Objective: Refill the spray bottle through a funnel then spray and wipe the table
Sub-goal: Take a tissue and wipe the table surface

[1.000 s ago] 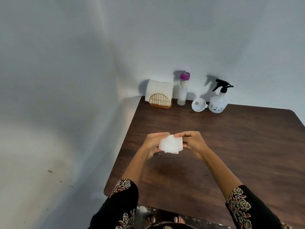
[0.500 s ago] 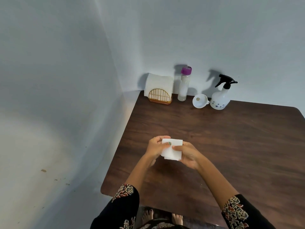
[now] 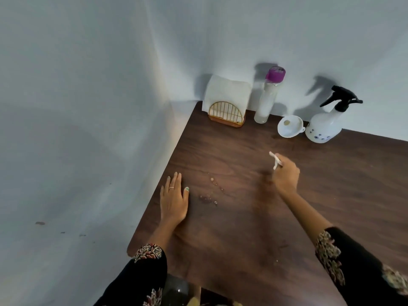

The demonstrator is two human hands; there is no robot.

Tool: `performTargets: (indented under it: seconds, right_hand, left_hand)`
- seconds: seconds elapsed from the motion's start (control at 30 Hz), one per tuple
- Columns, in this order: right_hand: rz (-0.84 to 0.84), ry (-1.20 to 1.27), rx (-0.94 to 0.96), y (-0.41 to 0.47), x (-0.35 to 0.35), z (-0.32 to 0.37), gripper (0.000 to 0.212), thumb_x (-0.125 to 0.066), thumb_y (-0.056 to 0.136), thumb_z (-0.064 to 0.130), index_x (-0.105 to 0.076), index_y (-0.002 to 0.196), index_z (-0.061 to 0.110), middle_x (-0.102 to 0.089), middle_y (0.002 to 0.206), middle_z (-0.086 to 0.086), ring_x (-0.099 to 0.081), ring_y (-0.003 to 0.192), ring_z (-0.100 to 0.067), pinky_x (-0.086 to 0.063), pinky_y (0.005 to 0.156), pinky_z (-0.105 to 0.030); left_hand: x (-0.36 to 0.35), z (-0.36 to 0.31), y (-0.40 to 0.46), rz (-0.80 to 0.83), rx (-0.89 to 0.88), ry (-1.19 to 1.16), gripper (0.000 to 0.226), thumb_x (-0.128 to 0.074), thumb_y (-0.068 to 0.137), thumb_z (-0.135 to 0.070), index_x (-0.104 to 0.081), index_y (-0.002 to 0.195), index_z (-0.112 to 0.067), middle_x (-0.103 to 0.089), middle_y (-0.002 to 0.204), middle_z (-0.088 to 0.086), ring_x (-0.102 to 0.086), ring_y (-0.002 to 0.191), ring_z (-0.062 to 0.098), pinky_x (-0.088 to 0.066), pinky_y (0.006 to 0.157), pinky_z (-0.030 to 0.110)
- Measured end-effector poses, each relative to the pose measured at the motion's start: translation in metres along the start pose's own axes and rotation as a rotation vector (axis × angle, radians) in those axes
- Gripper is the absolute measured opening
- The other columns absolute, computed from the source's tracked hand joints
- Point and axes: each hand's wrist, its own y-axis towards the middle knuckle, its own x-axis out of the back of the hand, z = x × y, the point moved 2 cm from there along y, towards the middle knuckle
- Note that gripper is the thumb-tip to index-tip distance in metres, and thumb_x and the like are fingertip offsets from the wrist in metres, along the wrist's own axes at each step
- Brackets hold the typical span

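Napkin holder (image 3: 227, 115) (gold wire) against pale wall (image 3: 88, 85).

No legible text anywhere

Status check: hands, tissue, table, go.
Left hand flat on table. Right hand pinches folded tissue. Droplets unwiped, nothing blocking.

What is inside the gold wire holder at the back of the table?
The holder contains a stack of white napkins standing upright, rising above its wire front. Their lower edges show only through the wires; the holder's back is hidden.
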Motion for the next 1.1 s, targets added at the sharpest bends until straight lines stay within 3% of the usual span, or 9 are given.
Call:
performTargets:
  seconds: [0.13,0.27,0.5,0.6,0.67,0.73,0.93,1.03,1.1]
  right_hand:
    - [0.101,-0.187,0.032,0.024,-0.042,-0.008,0.057,-0.034,0.084,-0.015,-0.048,0.135,0.007,-0.045,0.143,-0.011,-0.038,0.134,-0.026,-0.029,0.110,-0.034]
    - [0.190,-0.387,0.133,0.020,-0.071,-0.014,0.054,-0.041,0.084,-0.010,-0.038,0.137,0.001,-0.031,0.148,-0.019,-0.028,0.136,-0.034,-0.035,0.106,-0.046]
    - [0.466,-0.548,0.469,-0.014,-0.140,0.006,0.060,-0.036,0.096,0.003,-0.008,0.149,0.003,-0.002,0.157,-0.019,-0.002,0.145,-0.034,0.000,0.118,-0.039]
    - [0.551,-0.552,0.660,-0.053,-0.160,0.024,0.061,-0.040,0.094,0.002,-0.010,0.147,-0.003,-0.005,0.156,-0.022,-0.006,0.145,-0.036,-0.001,0.117,-0.042]
    - [0.570,-0.545,0.856,-0.085,-0.174,0.029,0.052,-0.040,0.088,-0.001,-0.034,0.139,-0.007,-0.033,0.146,-0.028,-0.030,0.138,-0.036,-0.022,0.114,-0.044]
    - [0.687,-0.690,1.071,-0.118,-0.189,0.015,0.044,-0.038,0.082,0.006,-0.063,0.118,0.001,-0.063,0.122,-0.020,-0.057,0.118,-0.031,-0.047,0.098,-0.042]
    - [0.777,-0.731,1.531,-0.125,-0.161,-0.020,0.042,-0.041,0.087,0.008,-0.059,0.124,0.006,-0.059,0.129,-0.014,-0.055,0.121,-0.029,-0.041,0.105,-0.039]
    - [0.685,-0.706,1.455,-0.082,-0.132,-0.014,0.042,-0.027,0.099,0.013,-0.058,0.127,0.009,-0.058,0.132,-0.010,-0.054,0.123,-0.023,-0.029,0.111,-0.030]
    - [0.452,-0.711,1.300,-0.036,-0.112,-0.012,0.046,-0.025,0.103,0.032,-0.050,0.134,0.009,-0.048,0.141,-0.009,-0.043,0.132,-0.023,-0.027,0.112,-0.027]
  left_hand:
    - [-0.018,0.026,-0.001,-0.012,-0.078,0.154,0.058,-0.016,0.096,-0.039,-0.019,0.150,-0.018,-0.020,0.157,-0.002,-0.013,0.146,0.019,-0.014,0.117,0.043]
    - [-0.015,0.022,-0.002,-0.044,-0.118,0.154,0.059,-0.014,0.094,-0.037,-0.021,0.149,-0.018,-0.023,0.156,-0.002,-0.016,0.145,0.019,-0.015,0.116,0.041]
    - [-0.025,0.030,-0.006,-0.042,-0.099,0.157,0.057,-0.018,0.095,-0.034,-0.019,0.150,-0.017,-0.020,0.157,-0.002,-0.012,0.146,0.015,-0.012,0.118,0.039]
    - [-0.025,0.032,-0.004,-0.041,-0.103,0.120,0.058,-0.015,0.094,-0.035,-0.020,0.149,-0.016,-0.020,0.157,-0.002,-0.011,0.146,0.014,-0.011,0.119,0.038]
    - [-0.024,0.034,-0.004,-0.051,-0.114,0.083,0.060,-0.013,0.093,-0.034,-0.024,0.149,-0.014,-0.021,0.156,-0.001,-0.012,0.145,0.013,-0.009,0.118,0.035]
    - [-0.024,0.035,-0.004,-0.059,-0.119,0.023,0.061,-0.010,0.093,-0.034,-0.027,0.147,-0.012,-0.024,0.155,0.000,-0.014,0.145,0.014,-0.007,0.117,0.032]
    - [-0.020,0.034,-0.006,-0.081,-0.120,-0.024,0.062,-0.009,0.092,-0.033,-0.031,0.146,-0.010,-0.028,0.154,0.003,-0.016,0.144,0.015,-0.007,0.117,0.033]
    - [-0.020,0.030,-0.007,-0.089,-0.127,-0.007,0.060,-0.012,0.093,-0.032,-0.033,0.145,-0.010,-0.031,0.153,0.004,-0.020,0.144,0.018,-0.011,0.117,0.035]
    - [-0.021,0.028,-0.006,-0.089,-0.126,-0.003,0.060,-0.013,0.093,-0.032,-0.033,0.145,-0.010,-0.031,0.152,0.003,-0.021,0.143,0.018,-0.012,0.117,0.036]
